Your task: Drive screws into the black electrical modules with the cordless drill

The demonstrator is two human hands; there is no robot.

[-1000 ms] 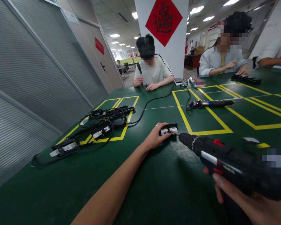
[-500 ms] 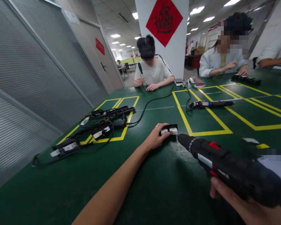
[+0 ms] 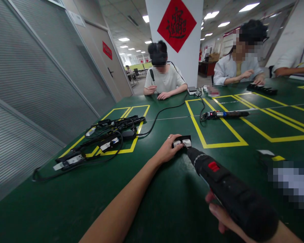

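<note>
A small black piece with white labels or inserts (image 3: 186,142) rests on the green table (image 3: 152,209). My left hand (image 3: 168,148) is closed on its left end, thumb in front and fingers behind. From the right, my right hand (image 3: 224,214) grips a black cordless drill (image 3: 225,182) with a red switch on top. The drill's chuck points forward and left, and its thin bit reaches the middle of the black piece. Whether the bit sits in a screw is too small to tell. The drill body hides part of my right hand.
Black cabled devices (image 3: 108,138) lie to the left within yellow tape. A soldering-iron-like tool (image 3: 225,114) lies beyond to the right. Across the table, one person (image 3: 164,77) holds a screwdriver (image 3: 152,77); another person (image 3: 239,67) handles a black strip (image 3: 262,89).
The drill has swung left and its body now points more steeply away from me, with the bit moved left to the middle of the black piece. My left hand keeps its hold.
</note>
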